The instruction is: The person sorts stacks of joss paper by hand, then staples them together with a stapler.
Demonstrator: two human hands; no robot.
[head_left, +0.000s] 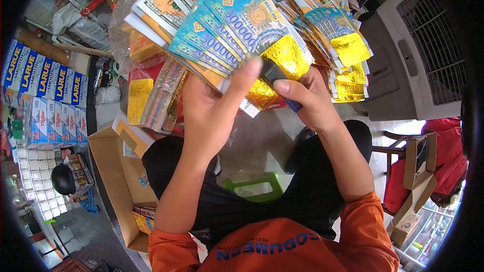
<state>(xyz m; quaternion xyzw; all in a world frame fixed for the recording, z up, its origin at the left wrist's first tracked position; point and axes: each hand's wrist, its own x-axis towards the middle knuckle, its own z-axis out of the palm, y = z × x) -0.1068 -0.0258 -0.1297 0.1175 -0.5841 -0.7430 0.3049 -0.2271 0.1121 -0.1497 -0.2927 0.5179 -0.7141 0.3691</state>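
Observation:
My left hand (pixel 214 113) grips a fanned bundle of paper notes (pixel 227 25), thumb on top and fingers behind. Blue notes printed 500000 lie over dollar-style notes and brown and white paper. Gold foil pieces (pixel 287 58) sit at the bundle's lower right. My right hand (pixel 312 95) is closed on a dark stapler (pixel 273 73) with a blue lower part; its head lies over the gold foil at the bundle's edge. Just right of it, a stack of similar bundles (pixel 322 20) with gold pieces rests on a red surface.
Plastic-wrapped packs (pixel 146 45) and a gold block (pixel 140 100) lie left of the bundle. An open cardboard box (pixel 108 161) stands by my left leg, a green stool (pixel 257 189) between my legs. An air cooler (pixel 428 45) is at right, LARUE cartons (pixel 45 73) at left.

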